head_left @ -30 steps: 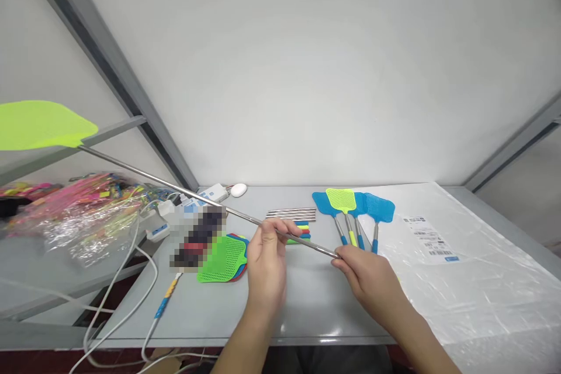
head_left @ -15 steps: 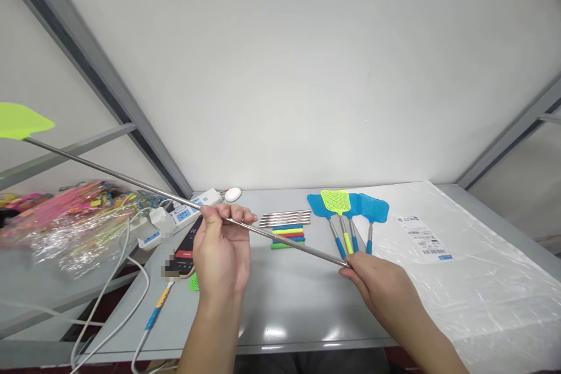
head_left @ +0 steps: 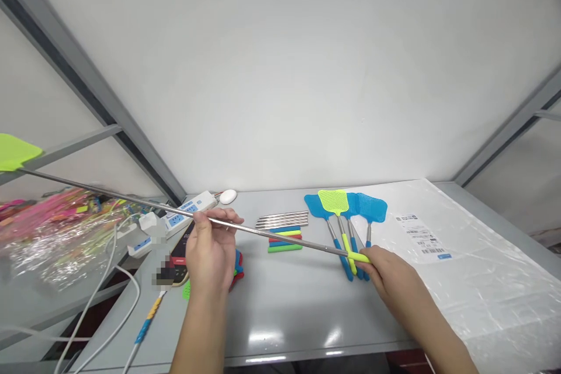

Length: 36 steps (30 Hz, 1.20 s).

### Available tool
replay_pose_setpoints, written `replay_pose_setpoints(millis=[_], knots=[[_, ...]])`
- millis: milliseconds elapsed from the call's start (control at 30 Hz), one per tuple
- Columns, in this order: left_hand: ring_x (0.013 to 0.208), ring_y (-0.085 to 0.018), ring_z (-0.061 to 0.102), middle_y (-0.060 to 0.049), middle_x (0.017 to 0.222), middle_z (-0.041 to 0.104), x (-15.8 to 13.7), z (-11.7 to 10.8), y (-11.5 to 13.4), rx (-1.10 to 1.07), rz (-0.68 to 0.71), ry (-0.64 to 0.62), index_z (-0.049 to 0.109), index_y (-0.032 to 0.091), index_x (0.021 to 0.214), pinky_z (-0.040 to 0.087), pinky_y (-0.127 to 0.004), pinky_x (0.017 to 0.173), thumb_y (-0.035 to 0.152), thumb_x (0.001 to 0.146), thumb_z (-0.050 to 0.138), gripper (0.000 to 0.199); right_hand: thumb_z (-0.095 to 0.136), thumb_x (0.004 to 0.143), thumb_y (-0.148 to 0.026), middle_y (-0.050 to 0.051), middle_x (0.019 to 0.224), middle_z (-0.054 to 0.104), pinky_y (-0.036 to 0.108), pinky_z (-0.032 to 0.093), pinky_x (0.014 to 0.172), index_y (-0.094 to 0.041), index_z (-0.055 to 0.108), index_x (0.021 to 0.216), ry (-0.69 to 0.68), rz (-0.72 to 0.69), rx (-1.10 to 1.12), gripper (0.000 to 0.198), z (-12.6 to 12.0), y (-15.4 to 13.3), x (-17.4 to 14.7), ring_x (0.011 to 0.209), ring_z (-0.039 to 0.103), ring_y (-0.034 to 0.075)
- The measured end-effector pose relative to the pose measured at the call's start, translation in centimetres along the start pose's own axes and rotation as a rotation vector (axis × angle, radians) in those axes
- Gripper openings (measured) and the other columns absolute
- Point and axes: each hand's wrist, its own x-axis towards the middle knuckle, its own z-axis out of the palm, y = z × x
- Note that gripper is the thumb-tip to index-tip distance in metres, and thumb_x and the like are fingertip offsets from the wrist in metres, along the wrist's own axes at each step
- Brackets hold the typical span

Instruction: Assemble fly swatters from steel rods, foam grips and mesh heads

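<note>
Holding a swatter (head_left: 175, 210) slantwise above the table (head_left: 263, 304)
Gripping the handle (head_left: 358, 257) in the right hand (head_left: 390, 273), pinching the rod (head_left: 280, 237) with the left hand (head_left: 211, 251); best to work along its line, to avoid bending.

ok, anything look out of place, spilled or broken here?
Nothing looks spilled or broken. One oddity: a pixelated patch beside the phone hides that spot, likely image masking. The held swatter has a straight-looking rod; the loose rods and grips lie in neat rows.
</note>
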Motion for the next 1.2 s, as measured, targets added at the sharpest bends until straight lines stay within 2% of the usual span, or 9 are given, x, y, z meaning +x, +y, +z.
replay_pose_setpoints(millis=[233,367,433,533,700,833,1000,1100,1200], knots=[[0.073,-0.015,0.061,-0.001,0.071,0.062,-2.0,0.7,-0.5,-0.004,-0.003,-0.066,0.061,0.018,0.075,0.054,-0.031,0.076,0.048,0.092,0.058,0.035,0.037,0.101,-0.036,0.003,0.074,0.064,0.029,0.045,0.056,-0.022,0.058,0.086,0.086,-0.051,-0.034,0.029,-0.3,1.3,-1.1,0.063,0.061,0.02],[0.078,-0.016,0.065,-0.002,0.073,0.067,-4.0,2.3,-0.7,0.025,-0.001,-0.127,0.062,0.019,0.074,0.053,-0.031,0.081,0.048,0.093,0.057,0.035,0.039,0.1,-0.033,0.003,0.072,0.066,0.027,0.045,0.054,-0.022,0.059,0.087,0.091,-0.102,0.008,0.027,0.0,-0.3,-1.2,0.061,0.063,0.019],[0.089,-0.019,0.067,-0.006,0.085,0.073,-5.6,3.5,-1.1,0.095,-0.111,-0.253,0.063,0.018,0.072,0.052,-0.033,0.086,0.047,0.094,0.056,0.036,0.038,0.101,-0.031,0.004,0.075,0.069,0.027,0.046,0.054,-0.022,0.062,0.095,0.085,-0.137,0.051,0.026,0.3,-1.8,-1.0,0.061,0.066,0.019],[0.113,-0.025,0.063,-0.01,0.11,0.073,-7.6,4.6,-1.5,0.16,-0.177,-0.296,0.065,0.018,0.081,0.045,-0.041,0.1,0.048,0.098,0.046,0.039,0.036,0.101,-0.03,0.006,0.079,0.071,0.028,0.048,0.056,-0.022,0.063,0.097,0.085,-0.119,0.108,0.028,0.7,-3.6,-0.6,0.064,0.067,0.02],[0.117,-0.027,0.06,-0.013,0.121,0.069,-7.4,3.7,-0.8,0.268,-0.237,-0.398,0.069,0.019,0.101,0.046,-0.042,0.1,0.045,0.098,0.048,0.034,0.036,0.101,-0.032,0.006,0.081,0.071,0.028,0.05,0.057,-0.022,0.063,0.095,0.035,-0.045,0.167,0.029,0.4,-3.8,-0.6,0.067,0.068,0.02],[0.098,-0.023,0.067,-0.012,0.117,0.069,-4.9,2.0,0.2,0.129,-0.182,-0.246,0.065,0.02,0.12,0.052,-0.039,0.09,0.049,0.097,0.047,0.041,0.04,0.1,-0.034,0.004,0.083,0.072,0.027,0.051,0.059,-0.023,0.064,0.097,0.016,-0.008,0.206,0.026,0.3,-2.8,-0.8,0.069,0.069,0.019],[0.079,-0.017,0.065,-0.006,0.087,0.069,-0.8,0.2,2.6,0.065,0.027,-0.087,0.069,0.016,0.091,0.054,-0.031,0.077,0.045,0.093,0.058,0.031,0.043,0.099,-0.038,0.002,0.086,0.072,0.026,0.053,0.062,-0.024,0.063,0.097,-0.003,0.039,0.239,0.025,0.2,-1.2,-1.4,0.074,0.069,0.018],[0.071,-0.014,0.061,-0.001,0.078,0.063,0.7,-0.7,3.4,0.017,0.071,0.012,0.065,0.017,0.081,0.053,-0.029,0.072,0.044,0.091,0.062,0.028,0.044,0.098,-0.041,0.002,0.086,0.072,0.026,0.054,0.062,-0.025,0.064,0.097,-0.025,0.041,0.235,0.025,0.3,-0.5,-1.8,0.075,0.07,0.019],[0.071,-0.013,0.061,0.001,0.074,0.06,0.3,-1.0,2.6,0.005,0.07,0.069,0.058,0.018,0.074,0.052,-0.029,0.073,0.046,0.089,0.064,0.032,0.045,0.097,-0.042,0.003,0.085,0.073,0.027,0.054,0.06,-0.025,0.065,0.095,-0.012,0.014,0.189,0.026,0.6,-0.2,-2.1,0.073,0.071,0.02]])
